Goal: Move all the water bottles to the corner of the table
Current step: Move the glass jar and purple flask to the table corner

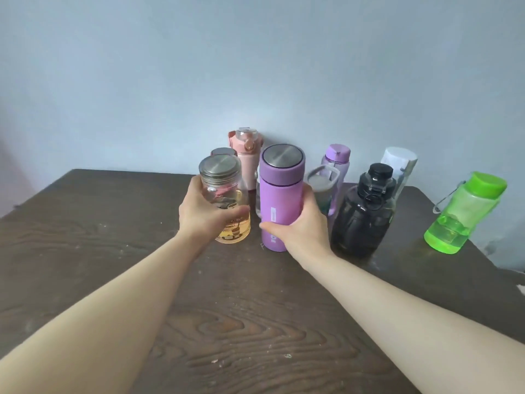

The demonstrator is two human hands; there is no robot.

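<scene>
While closing on two bottles at once: working toward the far right corner.
Desk (113, 251): lying dark and wood-grained, mostly bare up front.
Left grip (199, 214): clenching the clear jar bottle (224, 191), steel lid up.
Right grip (301, 228): wrapping the purple flask (279, 194) low on its body.
Doing it well: keeping both upright, setting down just beside the black jug (363, 211) without knocking it.
Green bottle (466, 211): leaning at the right edge.
Hard to make out: pink bottle (247, 155) and others partly hiding behind; whether either held base is touching the desk, not showing.
</scene>
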